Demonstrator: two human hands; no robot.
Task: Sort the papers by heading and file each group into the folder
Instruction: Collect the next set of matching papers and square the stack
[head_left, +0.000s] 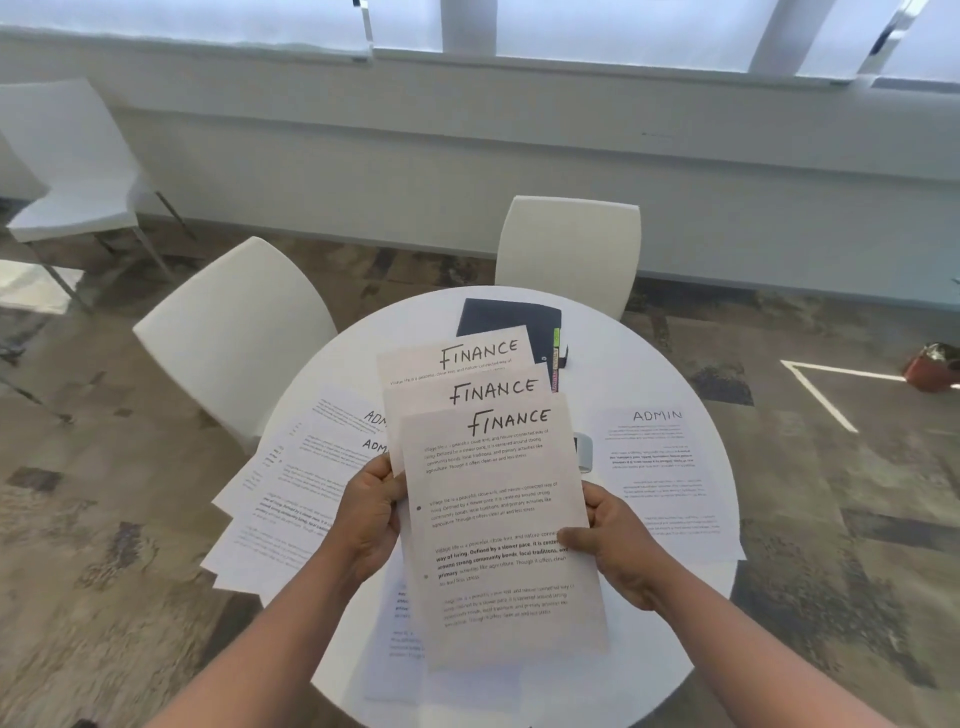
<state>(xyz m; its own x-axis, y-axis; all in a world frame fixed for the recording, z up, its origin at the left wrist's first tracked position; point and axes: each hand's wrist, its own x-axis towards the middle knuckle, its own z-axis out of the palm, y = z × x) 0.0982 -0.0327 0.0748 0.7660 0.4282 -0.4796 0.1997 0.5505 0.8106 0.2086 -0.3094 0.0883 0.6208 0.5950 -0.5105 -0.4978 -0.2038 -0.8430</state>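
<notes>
I hold three fanned sheets headed FINANCE (498, 499) above the round white table (691, 613). My left hand (371, 519) grips their left edge, and my right hand (615, 545) pinches the right edge with the thumb on the front sheet. A pile of ADMIN sheets (296, 488) lies spread on the table's left side. One more ADMIN sheet (662, 478) lies on the right side. The dark folder (511, 319), with coloured tabs at its right edge, lies at the table's far side, partly hidden by the held papers. Another printed sheet (397, 660) lies under my hands.
Two white chairs stand at the table's far side, one at the left (234, 332) and one behind (569, 249). A third chair (67, 166) stands far left by the wall. A small grey object (584, 452) peeks out right of the held sheets.
</notes>
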